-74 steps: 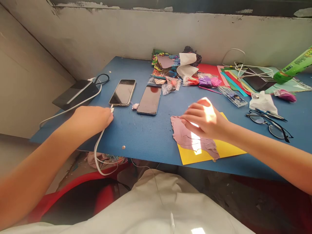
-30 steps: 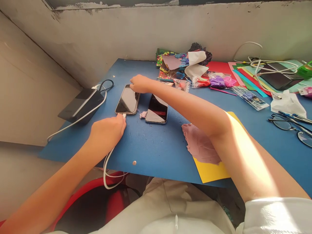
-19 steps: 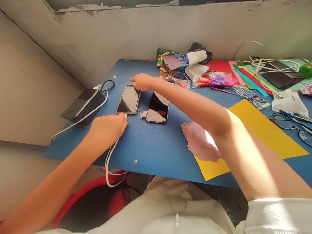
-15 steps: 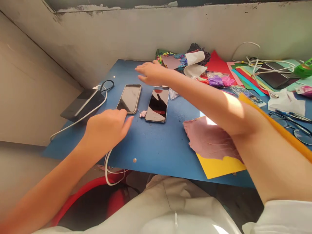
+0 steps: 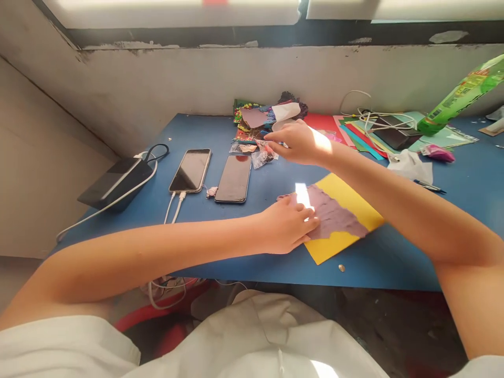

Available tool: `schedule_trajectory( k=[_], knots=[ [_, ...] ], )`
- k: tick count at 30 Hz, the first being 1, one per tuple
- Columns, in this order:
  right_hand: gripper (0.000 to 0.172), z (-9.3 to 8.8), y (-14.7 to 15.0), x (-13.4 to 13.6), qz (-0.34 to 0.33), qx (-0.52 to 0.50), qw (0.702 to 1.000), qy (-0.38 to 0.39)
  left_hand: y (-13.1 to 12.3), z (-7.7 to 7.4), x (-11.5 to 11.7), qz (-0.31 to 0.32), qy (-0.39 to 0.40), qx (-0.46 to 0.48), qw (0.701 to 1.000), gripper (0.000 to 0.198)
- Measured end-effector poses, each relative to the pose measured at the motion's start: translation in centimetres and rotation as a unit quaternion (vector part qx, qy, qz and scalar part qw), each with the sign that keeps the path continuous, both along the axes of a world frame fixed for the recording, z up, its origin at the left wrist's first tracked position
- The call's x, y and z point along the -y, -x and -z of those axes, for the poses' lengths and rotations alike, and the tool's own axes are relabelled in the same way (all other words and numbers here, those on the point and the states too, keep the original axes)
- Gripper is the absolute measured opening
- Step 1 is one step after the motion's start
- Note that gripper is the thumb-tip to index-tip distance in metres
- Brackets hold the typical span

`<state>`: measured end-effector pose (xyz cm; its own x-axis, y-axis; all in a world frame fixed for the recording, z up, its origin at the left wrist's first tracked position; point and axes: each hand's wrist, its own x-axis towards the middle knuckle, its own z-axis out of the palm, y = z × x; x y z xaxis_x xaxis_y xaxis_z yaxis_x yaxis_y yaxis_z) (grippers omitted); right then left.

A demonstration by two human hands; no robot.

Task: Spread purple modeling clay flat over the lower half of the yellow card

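Note:
My left hand [image 5: 289,226] lies flat, fingers spread, on a crinkled mauve sheet [image 5: 334,212]. Under that sheet is a yellow card [image 5: 346,191], turned at an angle near the desk's front edge. My right hand [image 5: 297,140] is farther back, its thumb and first finger drawn together beside a small clear plastic packet [image 5: 264,155]. What sits between those fingertips, if anything, is too small to make out. Just beyond lies a heap of beads and cloth-like scraps [image 5: 255,116].
Two phones lie to the left, one plugged into white cables [image 5: 190,170] and one with a pink charm [image 5: 232,178]. A black box-shaped device [image 5: 114,184] stands at the left edge. Coloured papers [image 5: 364,140], a green bottle [image 5: 460,97] and a pen [image 5: 430,186] are to the right.
My left hand has left the cabled phone and come right onto the mauve sheet. My right hand has drawn back to the packets. The yellow card has been turned, and the view has shifted.

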<state>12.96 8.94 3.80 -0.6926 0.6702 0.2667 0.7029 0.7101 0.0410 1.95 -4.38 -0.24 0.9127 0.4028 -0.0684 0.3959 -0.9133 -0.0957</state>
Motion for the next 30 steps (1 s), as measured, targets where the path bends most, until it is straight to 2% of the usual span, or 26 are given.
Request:
schedule_trajectory(
  k=[3, 6, 8, 10, 12, 14, 18, 23, 26, 30],
  knots=[
    [0.037, 0.5, -2.1, 3.0, -0.055, 0.005, 0.998, -0.007, -0.3, 0.8, 0.7, -0.085, -0.034, 0.045, 0.995, 0.037],
    [0.034, 2.2, -4.5, 6.1, -0.12, 0.003, 0.993, -0.008, -0.4, 1.3, 1.1, -0.114, -0.035, 0.102, 0.988, 0.045],
    [0.033, 3.6, -6.3, 7.7, -0.12, -0.025, 0.992, -0.01, 0.3, 1.1, 0.9, -0.105, -0.002, 0.113, 0.988, 0.046],
    [0.031, 4.7, -8.0, 8.7, -0.106, -0.029, 0.994, 0.001, 1.7, 0.6, 0.3, -0.064, 0.052, 0.093, 0.992, 0.04],
    [0.032, 5.3, -9.5, 9.4, -0.097, -0.037, 0.994, 0.04, 3.4, 0.4, -0.3, -0.023, 0.092, 0.096, 0.991, 0.04],
    [0.032, 5.4, -10.4, 10.0, -0.088, -0.06, 0.993, 0.055, 4.6, 0.5, -0.7, -0.025, 0.108, 0.107, 0.988, 0.041],
    [0.022, 4.9, -10.1, 11.5, -0.139, -0.135, 0.981, 0.006, 4.4, 1.7, -0.3, -0.045, 0.059, 0.148, 0.986, 0.036],
    [0.012, 5.1, -9.0, 13.1, -0.209, -0.151, 0.965, -0.051, 2.7, 2.4, 0.5, -0.129, -0.021, 0.182, 0.975, 0.042],
    [0.011, 5.6, -9.2, 13.3, -0.234, -0.139, 0.961, -0.055, 2.8, 2.4, 0.5, -0.147, -0.002, 0.198, 0.969, 0.041],
    [0.011, 6.0, -9.4, 13.2, -0.252, -0.093, 0.96, -0.072, 3.9, 2.7, 0.3, -0.126, 0.04, 0.212, 0.968, 0.039]
  ],
)
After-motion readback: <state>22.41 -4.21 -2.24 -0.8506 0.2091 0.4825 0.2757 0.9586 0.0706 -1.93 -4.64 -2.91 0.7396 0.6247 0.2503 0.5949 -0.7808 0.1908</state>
